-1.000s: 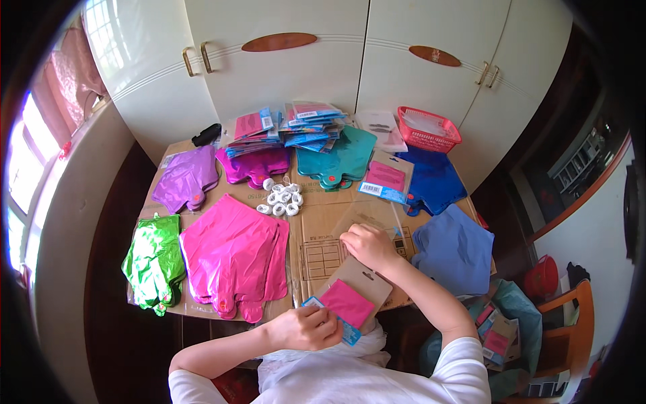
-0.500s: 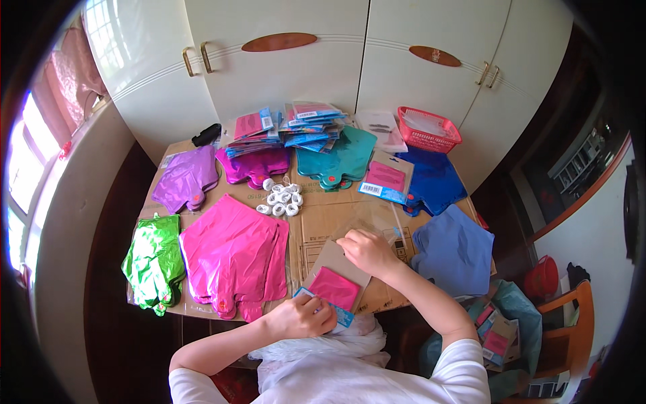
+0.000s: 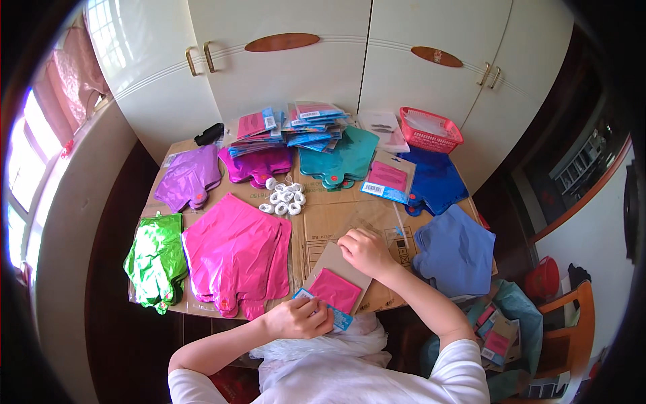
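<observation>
A flat cardboard-backed packet with a pink foil balloon inside (image 3: 333, 288) lies at the near edge of the cardboard-covered table (image 3: 336, 219). My left hand (image 3: 299, 318) grips its near, blue-edged end. My right hand (image 3: 363, 250) pinches the packet's far top edge. Just left of the packet lies a pile of pink foil balloons (image 3: 232, 252).
Around the table lie green (image 3: 156, 259), purple (image 3: 188, 178), magenta (image 3: 259, 165), teal (image 3: 343, 155) and blue (image 3: 454, 249) foil balloons, several white tape rolls (image 3: 282, 198), stacked packets (image 3: 296, 124) and a red basket (image 3: 431, 129). White cupboards stand behind; a wooden chair (image 3: 565, 323) is at right.
The packet has slid left and away from my body onto the table, tilting flatter. My right hand followed to its far edge; my left hand stays on its near end.
</observation>
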The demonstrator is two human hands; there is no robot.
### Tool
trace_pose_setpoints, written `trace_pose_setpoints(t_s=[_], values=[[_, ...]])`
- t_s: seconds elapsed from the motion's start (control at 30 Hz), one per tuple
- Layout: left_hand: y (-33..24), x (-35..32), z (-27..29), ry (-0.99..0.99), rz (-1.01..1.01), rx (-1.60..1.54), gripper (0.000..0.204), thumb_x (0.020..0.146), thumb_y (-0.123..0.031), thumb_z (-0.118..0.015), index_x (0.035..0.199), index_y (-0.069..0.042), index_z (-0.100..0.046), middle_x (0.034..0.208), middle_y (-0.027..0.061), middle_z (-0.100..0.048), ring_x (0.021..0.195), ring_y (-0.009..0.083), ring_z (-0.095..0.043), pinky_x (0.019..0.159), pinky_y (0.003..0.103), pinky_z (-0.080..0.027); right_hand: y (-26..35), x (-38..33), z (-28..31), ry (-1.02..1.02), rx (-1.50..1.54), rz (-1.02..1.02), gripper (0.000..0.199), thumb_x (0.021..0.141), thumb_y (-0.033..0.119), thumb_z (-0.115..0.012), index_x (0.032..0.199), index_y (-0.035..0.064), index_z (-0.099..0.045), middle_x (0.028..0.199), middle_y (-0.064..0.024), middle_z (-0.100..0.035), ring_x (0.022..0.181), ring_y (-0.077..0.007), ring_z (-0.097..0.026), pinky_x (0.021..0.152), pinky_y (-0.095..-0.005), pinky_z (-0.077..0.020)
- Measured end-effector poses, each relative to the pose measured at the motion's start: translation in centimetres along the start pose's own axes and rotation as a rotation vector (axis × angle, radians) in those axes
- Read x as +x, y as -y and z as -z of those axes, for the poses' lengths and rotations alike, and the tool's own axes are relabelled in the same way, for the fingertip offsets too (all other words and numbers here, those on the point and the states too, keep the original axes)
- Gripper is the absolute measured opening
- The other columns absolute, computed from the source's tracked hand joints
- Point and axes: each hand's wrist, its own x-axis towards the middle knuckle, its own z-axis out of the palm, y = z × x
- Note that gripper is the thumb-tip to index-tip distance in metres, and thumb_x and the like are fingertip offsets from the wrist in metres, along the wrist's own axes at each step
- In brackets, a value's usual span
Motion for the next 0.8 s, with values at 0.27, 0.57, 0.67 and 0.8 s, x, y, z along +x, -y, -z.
trace_pose_setpoints(t_s=[0.27, 0.57, 0.67, 0.8], values=[[0.1, -0.6, -0.4, -0.014, 0.02, -0.014, 0.023, 0.07, -0.018, -0.061, 0.091, -0.01, -0.062, 0.082, 0.0011, -0.056, 0.075, 0.0145, -0.062, 0.062, 0.023, -0.052, 0.7, 0.1, -0.3, -0.014, 0.009, 0.023, 0.009, 0.072, 0.005, -0.066, 0.075, 0.0095, -0.06, 0.074, -0.003, -0.058, 0.072, -0.0214, -0.06, 0.065, -0.0335, -0.0499], [0.9, 1.1, -1.8, 0.065, 0.079, 0.001, 0.02, 0.069, -0.016, -0.062, 0.088, -0.009, -0.061, 0.083, 0.003, -0.059, 0.072, 0.013, -0.062, 0.058, 0.023, -0.052, 1.9, -0.1, 0.1, 0.061, 0.012, 0.056, 0.01, 0.075, 0.008, -0.066, 0.084, 0.0089, -0.062, 0.079, -0.0036, -0.06, 0.075, -0.0216, -0.061, 0.068, -0.034, -0.0509], [1.5, 1.8, -2.5, 0.062, 0.092, 0.035, 0.02, 0.069, -0.017, -0.061, 0.088, -0.009, -0.06, 0.082, 0.0029, -0.058, 0.072, 0.0128, -0.061, 0.057, 0.024, -0.051, 1.8, 0.2, 0.5, 0.071, 0.025, 0.085, 0.011, 0.075, 0.008, -0.066, 0.085, 0.0078, -0.063, 0.079, -0.0045, -0.061, 0.076, -0.0223, -0.062, 0.069, -0.0341, -0.0511], [1.8, 3.2, -3.2, 0.113, 0.113, 0.034, 0.02, 0.069, -0.017, -0.06, 0.087, -0.01, -0.059, 0.083, 0.0024, -0.057, 0.07, 0.012, -0.059, 0.056, 0.024, -0.05, 2.0, 0.8, 1.1, 0.077, 0.015, 0.099, 0.014, 0.073, 0.007, -0.065, 0.086, 0.0064, -0.063, 0.079, -0.0049, -0.061, 0.077, -0.0227, -0.061, 0.069, -0.0338, -0.0511]])
